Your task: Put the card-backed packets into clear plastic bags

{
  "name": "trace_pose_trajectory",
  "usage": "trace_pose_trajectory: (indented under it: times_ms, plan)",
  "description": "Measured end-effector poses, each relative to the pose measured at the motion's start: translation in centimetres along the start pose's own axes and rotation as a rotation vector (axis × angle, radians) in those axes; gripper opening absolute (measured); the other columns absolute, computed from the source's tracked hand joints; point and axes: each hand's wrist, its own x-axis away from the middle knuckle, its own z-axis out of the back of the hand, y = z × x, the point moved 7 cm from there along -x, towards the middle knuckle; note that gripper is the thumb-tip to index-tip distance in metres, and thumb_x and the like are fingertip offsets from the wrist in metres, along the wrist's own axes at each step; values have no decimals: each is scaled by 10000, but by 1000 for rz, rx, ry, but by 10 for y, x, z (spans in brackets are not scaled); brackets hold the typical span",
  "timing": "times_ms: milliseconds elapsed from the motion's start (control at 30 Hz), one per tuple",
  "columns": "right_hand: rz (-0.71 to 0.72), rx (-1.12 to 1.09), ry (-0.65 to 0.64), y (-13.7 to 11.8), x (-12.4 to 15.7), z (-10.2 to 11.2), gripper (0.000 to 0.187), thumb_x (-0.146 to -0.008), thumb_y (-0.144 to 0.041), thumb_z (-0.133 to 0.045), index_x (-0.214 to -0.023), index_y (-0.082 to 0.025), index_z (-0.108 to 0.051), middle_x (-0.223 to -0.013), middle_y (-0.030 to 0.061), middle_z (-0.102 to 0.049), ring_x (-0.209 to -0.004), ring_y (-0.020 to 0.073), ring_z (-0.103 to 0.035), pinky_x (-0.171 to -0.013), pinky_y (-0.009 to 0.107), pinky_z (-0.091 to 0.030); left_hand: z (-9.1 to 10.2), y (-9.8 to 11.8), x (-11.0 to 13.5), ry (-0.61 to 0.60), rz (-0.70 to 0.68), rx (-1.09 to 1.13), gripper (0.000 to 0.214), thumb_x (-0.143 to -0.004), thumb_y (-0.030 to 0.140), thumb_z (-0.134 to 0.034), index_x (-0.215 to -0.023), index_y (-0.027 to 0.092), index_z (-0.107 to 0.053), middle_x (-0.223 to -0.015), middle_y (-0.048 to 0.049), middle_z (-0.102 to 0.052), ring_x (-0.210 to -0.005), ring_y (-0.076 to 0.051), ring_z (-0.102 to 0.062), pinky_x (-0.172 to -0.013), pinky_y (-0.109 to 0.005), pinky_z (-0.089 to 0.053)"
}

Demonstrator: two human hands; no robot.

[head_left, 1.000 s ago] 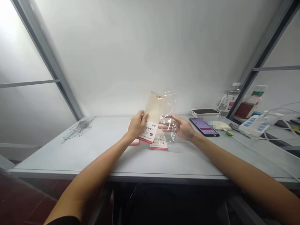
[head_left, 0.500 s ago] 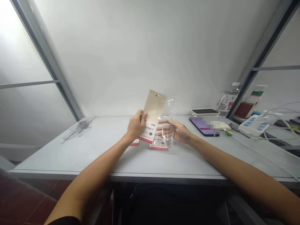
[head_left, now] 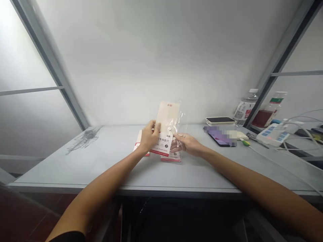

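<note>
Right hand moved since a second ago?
Yes: the right hand has shifted slightly left, away from the purple-screened phone, and a little lower in view.

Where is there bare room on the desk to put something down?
Left, between the dark marking and left hand; also in front, between the lying packets and the desk's front edge. Crowded: right rear, with phones, bottles and power strip.

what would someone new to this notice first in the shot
Likely the beige-and-white card in the middle, held up over the desk by the left hand, with the right hand at the shiny clear plastic along its right side. Next, perhaps the dark sketch-like marking at the desk's left and the purple-screened phone lying to the right.
</note>
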Motion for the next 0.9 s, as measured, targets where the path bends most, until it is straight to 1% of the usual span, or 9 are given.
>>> trace_pose_trajectory:
  times_ms: [100, 167, 333, 400, 467, 533, 700, 800, 900]
  plan:
    - [45, 92, -41, 1, -1, -6, 350, -808, -478, -547, -878, -140, -601, -740, 58, -662, -657, 156, -625, -672, 341, -551, -9, -1, 3, -54, 30, 128, 340, -855, 495, -392, -863, 187, -535, -749, 3, -582, -596, -90, -517, -519, -206, -373]
    - [97, 182, 12, -2, -1, -3, 395, -778, -525, -556, -789, -135, -617, -675, 46, -651, -608, 144, -606, -613, 304, -539, -17, -3, 4, -129, 69, 239, 366, -842, 509, -408, -850, 173, -552, -752, -5, -586, -619, -97, -523, -539, -211, -393]
    - [262, 351, 245, -21, 4, 19, 482, -759, -582, -536, -573, -139, -578, -522, 21, -596, -462, 99, -520, -485, 226, -439, -34, -9, 3, -464, 239, 559, 385, -771, 506, -532, -833, 135, -616, -767, -37, -615, -678, -123, -564, -616, -254, -454]
    - [298, 337, 260, -26, 5, 28, 468, -761, -575, -542, -581, -144, -580, -529, 18, -595, -463, 100, -515, -471, 224, -422, -37, -10, 4, -595, 283, 596, 365, -727, 471, -607, -798, 114, -639, -766, -60, -631, -701, -139, -582, -627, -271, -464]
    - [303, 309, 241, -27, 4, 33, 446, -760, -568, -551, -624, -146, -603, -566, 24, -613, -495, 113, -539, -477, 228, -430, -38, -11, 6, -657, 308, 605, 348, -698, 442, -654, -760, 100, -661, -756, -75, -648, -712, -146, -593, -650, -283, -469]
    - [292, 300, 214, -26, 4, 34, 435, -754, -568, -560, -666, -147, -624, -606, 35, -635, -532, 132, -570, -497, 241, -451, -39, -13, 6, -652, 334, 602, 333, -669, 426, -687, -749, 103, -680, -748, -74, -663, -707, -145, -600, -667, -289, -470]
    - [262, 349, 196, -25, 7, 29, 454, -737, -589, -561, -707, -143, -637, -660, 53, -665, -606, 173, -619, -569, 277, -490, -43, -20, 5, -542, 394, 548, 320, -586, 403, -750, -692, 109, -681, -704, -58, -665, -642, -130, -592, -613, -277, -469]
    - [254, 375, 201, -25, 8, 29, 468, -742, -590, -552, -768, -132, -646, -708, 57, -675, -672, 184, -635, -613, 277, -496, -45, -18, 5, -513, 405, 517, 320, -530, 377, -785, -575, 114, -607, -596, -30, -628, -574, -124, -581, -567, -275, -476]
    - [241, 389, 182, -24, 9, 29, 463, -754, -578, -547, -821, -129, -639, -749, 60, -678, -686, 180, -634, -609, 268, -492, -46, -13, 6, -541, 381, 458, 385, -496, 360, -802, -486, 132, -491, -490, 3, -566, -499, -118, -564, -533, -280, -486]
